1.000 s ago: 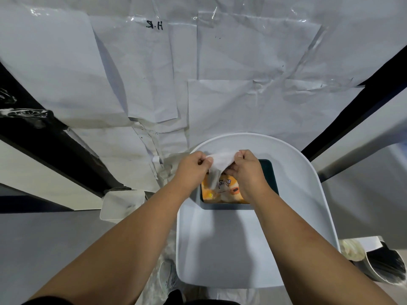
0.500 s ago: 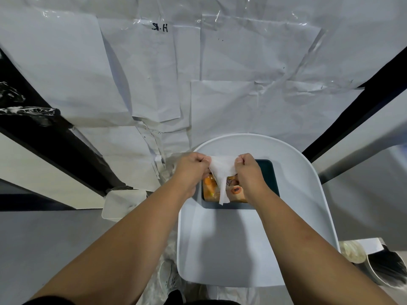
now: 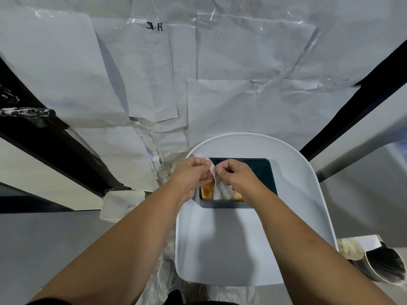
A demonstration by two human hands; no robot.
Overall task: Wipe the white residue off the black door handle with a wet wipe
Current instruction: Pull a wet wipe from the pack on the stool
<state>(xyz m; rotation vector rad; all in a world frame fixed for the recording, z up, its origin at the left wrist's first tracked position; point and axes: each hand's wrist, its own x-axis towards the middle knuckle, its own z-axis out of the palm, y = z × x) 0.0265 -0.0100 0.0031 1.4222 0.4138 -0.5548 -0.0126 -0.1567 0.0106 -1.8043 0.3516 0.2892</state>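
A white wet wipe (image 3: pixel 221 190) hangs between my two hands above an orange wipe pack (image 3: pixel 208 191). The pack lies in a dark tray (image 3: pixel 262 172) on a white chair seat (image 3: pixel 242 249). My left hand (image 3: pixel 191 175) pinches the wipe's top left edge. My right hand (image 3: pixel 235 177) pinches its top right edge, and the two hands sit close together. The black door handle (image 3: pixel 28 116), smeared with white residue, sticks out at the far left, well away from both hands.
White paper sheets (image 3: pixel 220 84) cover the wall ahead. A white plastic container (image 3: pixel 122 205) sits on the floor left of the chair. A cup holding a black brush (image 3: pixel 383 265) stands at the lower right. Black frame bars run diagonally on both sides.
The hands have drawn closer together, folding the wipe narrower between them. The wipe now hangs lower over the pack.
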